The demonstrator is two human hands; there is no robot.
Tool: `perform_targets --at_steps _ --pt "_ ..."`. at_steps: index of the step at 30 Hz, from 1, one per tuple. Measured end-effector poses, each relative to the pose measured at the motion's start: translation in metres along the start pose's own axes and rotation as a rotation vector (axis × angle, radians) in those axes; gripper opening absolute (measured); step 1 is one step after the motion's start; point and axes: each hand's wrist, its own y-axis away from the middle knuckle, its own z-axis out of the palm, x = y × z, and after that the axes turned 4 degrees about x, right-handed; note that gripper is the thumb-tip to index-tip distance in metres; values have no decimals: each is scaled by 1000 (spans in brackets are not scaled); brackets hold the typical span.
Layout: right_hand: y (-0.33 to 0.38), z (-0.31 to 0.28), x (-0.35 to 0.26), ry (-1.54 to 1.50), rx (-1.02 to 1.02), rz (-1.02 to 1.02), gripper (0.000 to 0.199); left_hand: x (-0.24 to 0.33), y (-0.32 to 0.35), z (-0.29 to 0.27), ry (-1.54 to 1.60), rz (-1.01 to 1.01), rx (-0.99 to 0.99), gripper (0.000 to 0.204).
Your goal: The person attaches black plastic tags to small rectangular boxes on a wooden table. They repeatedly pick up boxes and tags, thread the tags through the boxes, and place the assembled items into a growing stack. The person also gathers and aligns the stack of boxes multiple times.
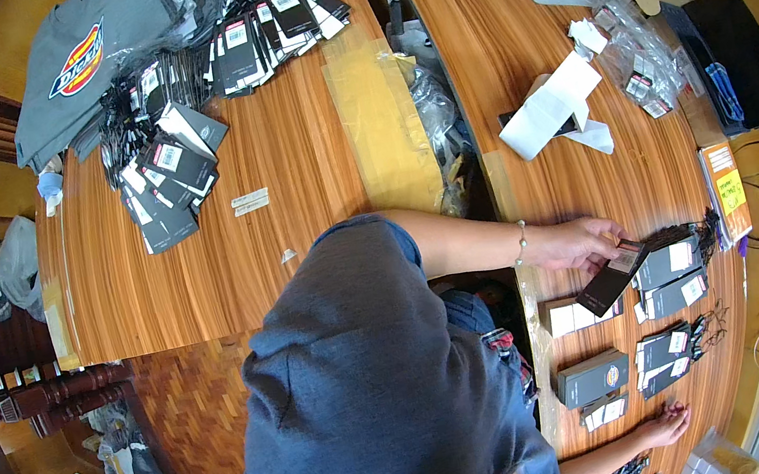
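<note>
My left hand [584,244], with a beaded bracelet at the wrist, pinches a black hang tag [613,279] bearing a white label. It is over the right table, beside a pile of black hang tags [666,266] with dark strings. My right hand [672,424] rests lower on the same table, its fingers loosely curled and nothing visible in them. Between my hands lie a dark box [593,379] and another stack of hang tags [663,360]. A small stack of white-labelled tags [605,411] is nearest to my right forearm.
On the left table [307,169] lie many black hang tags [170,172] and a folded grey garment [80,66]. White paper strips [555,109] cover part of a dark flat object farther up the right table. Clear plastic [647,53] sits near its far edge. A gap separates the tables.
</note>
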Motion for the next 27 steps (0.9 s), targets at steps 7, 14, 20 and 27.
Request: perform_targets --at_steps 7,14,20,27 --pt "3 -11 1 37 56 -29 24 -9 -3 -1 -18 -6 -26 32" --pt "19 0 1 -386 99 99 21 9 12 18 -179 -87 103 40" --pt "22 35 -29 -162 251 168 9 11 10 14 -227 -13 198 44" --pt "18 21 -26 -158 164 72 13 8 4 12 -236 -11 133 38"
